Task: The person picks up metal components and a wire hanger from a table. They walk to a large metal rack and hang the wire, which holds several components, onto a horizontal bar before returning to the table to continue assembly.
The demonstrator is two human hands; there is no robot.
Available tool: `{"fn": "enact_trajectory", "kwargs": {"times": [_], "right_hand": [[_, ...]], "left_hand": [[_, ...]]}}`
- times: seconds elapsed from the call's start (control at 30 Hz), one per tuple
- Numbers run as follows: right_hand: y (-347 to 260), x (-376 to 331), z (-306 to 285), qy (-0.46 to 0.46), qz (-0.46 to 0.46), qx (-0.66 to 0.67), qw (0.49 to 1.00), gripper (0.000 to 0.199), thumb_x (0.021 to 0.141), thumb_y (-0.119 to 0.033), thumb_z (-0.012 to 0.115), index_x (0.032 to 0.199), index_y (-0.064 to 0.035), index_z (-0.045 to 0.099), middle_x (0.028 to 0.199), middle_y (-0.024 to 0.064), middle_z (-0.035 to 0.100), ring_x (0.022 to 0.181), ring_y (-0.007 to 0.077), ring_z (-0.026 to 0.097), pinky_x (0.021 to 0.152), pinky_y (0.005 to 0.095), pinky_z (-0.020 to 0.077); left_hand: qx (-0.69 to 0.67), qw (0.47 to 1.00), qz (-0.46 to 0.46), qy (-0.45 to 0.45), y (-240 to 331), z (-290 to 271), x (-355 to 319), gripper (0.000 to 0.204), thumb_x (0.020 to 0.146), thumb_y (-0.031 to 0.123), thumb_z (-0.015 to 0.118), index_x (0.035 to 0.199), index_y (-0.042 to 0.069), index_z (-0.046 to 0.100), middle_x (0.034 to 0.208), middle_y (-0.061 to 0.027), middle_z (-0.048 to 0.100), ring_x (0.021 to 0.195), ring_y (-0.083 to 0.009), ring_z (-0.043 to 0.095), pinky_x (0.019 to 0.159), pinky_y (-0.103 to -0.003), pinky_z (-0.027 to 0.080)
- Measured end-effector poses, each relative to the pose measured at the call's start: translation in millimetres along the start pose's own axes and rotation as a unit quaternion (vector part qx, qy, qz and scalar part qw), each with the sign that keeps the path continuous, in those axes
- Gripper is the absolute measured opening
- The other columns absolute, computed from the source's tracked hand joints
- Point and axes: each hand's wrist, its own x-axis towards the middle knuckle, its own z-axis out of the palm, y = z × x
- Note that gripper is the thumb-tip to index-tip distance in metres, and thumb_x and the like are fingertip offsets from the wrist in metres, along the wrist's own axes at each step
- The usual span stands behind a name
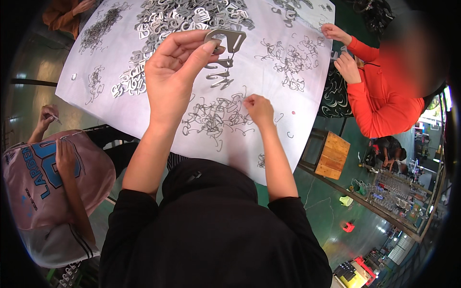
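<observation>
A flat grey metal plate with slots (pixel 226 39) is pinched between thumb and forefinger of the left hand (pixel 174 72), raised above the white paper-covered table (pixel 103 103); small wire hooks (pixel 222 72) hang beneath it. The right hand (pixel 259 109) is rested, fingers curled narrow, on a tangle of thin wire hooks (pixel 213 117); whether one is gripped cannot be told. A heap of stamped metal plates (pixel 182 17) is seen beyond.

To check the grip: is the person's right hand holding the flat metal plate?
No, the left hand holds the metal plate; the right hand rests on wire hooks.
</observation>
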Motion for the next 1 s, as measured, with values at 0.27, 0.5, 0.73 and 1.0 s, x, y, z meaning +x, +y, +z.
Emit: {"fn": "enact_trajectory", "kwargs": {"times": [0.27, 0.5, 0.73, 1.0], "right_hand": [[-12, -5, 45, 0.009, 0.041, -0.148, 0.988, 0.016, 0.083, -0.024, 0.064, 0.087, -0.0078, 0.063, 0.092, 0.0095, 0.063, 0.086, 0.0297, 0.064, 0.072, 0.0429, 0.0516], [-93, -3, -67, 0.037, -0.066, 0.398, 0.914, 0.006, 0.086, -0.004, 0.063, 0.084, -0.0027, 0.057, 0.069, 0.0025, 0.060, 0.062, 0.0096, 0.055, 0.060, 0.0243, 0.0438], [-185, -21, -152, 0.102, -0.151, 0.609, 0.772, 0.020, 0.083, 0.003, 0.067, 0.096, 0.0017, 0.051, 0.084, 0.0108, 0.063, 0.071, 0.0134, 0.064, 0.062, 0.0242, 0.0535], [-186, -5, -142, 0.211, -0.204, 0.603, 0.742, 0.023, 0.082, 0.006, 0.067, 0.094, 0.0018, 0.048, 0.084, 0.0120, 0.062, 0.072, 0.0156, 0.065, 0.064, 0.0238, 0.0540]], "left_hand": [[0.012, 1.000, -0.003, 0.015, 0, -6, 3, 0.020, 0.086, 0.000, 0.063, 0.105, -0.008, 0.059, 0.095, -0.0130, 0.067, 0.087, -0.0172, 0.066, 0.078, -0.028, 0.056], [0.037, 0.999, -0.013, 0.013, -2, -6, 1, 0.018, 0.087, -0.001, 0.061, 0.104, -0.007, 0.058, 0.093, -0.0138, 0.066, 0.085, -0.0205, 0.066, 0.079, -0.032, 0.056], [0.007, 1.000, 0.000, 0.016, -2, 0, -2, 0.018, 0.086, -0.003, 0.062, 0.105, -0.007, 0.060, 0.096, -0.0119, 0.066, 0.090, -0.0155, 0.065, 0.078, -0.025, 0.053], [0.011, 0.998, 0.060, -0.014, -26, -2, 10, 0.018, 0.089, -0.002, 0.058, 0.107, -0.004, 0.059, 0.097, -0.0120, 0.065, 0.087, -0.0152, 0.065, 0.077, -0.028, 0.054]]}}
